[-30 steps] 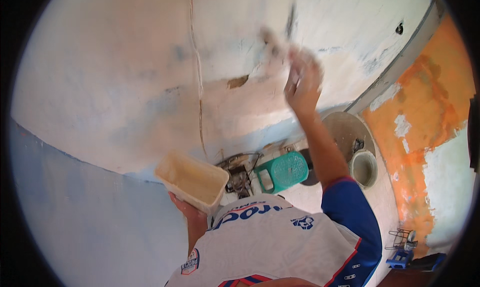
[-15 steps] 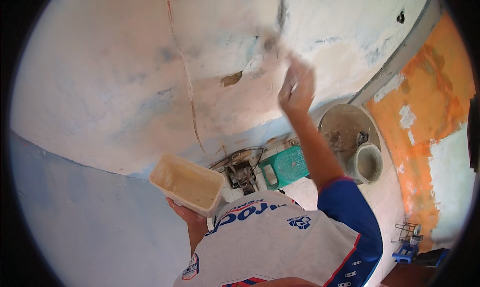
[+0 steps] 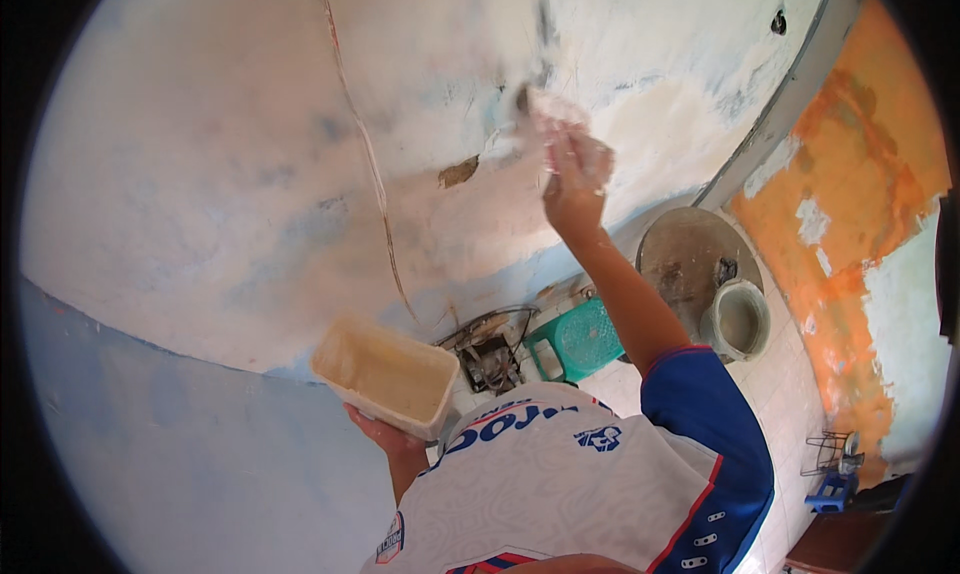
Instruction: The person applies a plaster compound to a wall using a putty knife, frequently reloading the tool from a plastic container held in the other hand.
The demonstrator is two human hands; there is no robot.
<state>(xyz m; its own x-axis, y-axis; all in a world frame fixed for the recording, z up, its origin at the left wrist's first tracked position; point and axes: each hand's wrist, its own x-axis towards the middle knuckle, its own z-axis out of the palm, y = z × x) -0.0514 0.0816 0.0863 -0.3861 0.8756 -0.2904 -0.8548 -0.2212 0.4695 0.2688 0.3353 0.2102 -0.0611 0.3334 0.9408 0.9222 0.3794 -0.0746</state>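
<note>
"What fills most of the view?"

"A pale, patchy plastered wall, across the upper left and centre, smudged with grey and blue."

"And after that?"

"An orange wall with whitish bare patches, down the right side. Then a white-and-blue jersey at bottom centre, and a round grey-brown disc lying on the floor, right of centre."

"Any containers?"

"A cream rectangular tub, left of bottom centre, tilted so its inside shows, with thin residue on it. Beside the jersey, near the middle, is a green plastic stool; a grey bucket stands at the disc's lower edge."

"How are the hands?"

"The left hand grips the tub from underneath, at lower left; the tub hides most of the fingers. The right hand, in the upper centre, has its fingers closed around a pale hand tool."

"Touching the wall?"

"The tool is up against it or just off it; blur keeps me from telling which, or its exact kind. Smallest is a brown gouge in the plaster, left of that hand."
</note>
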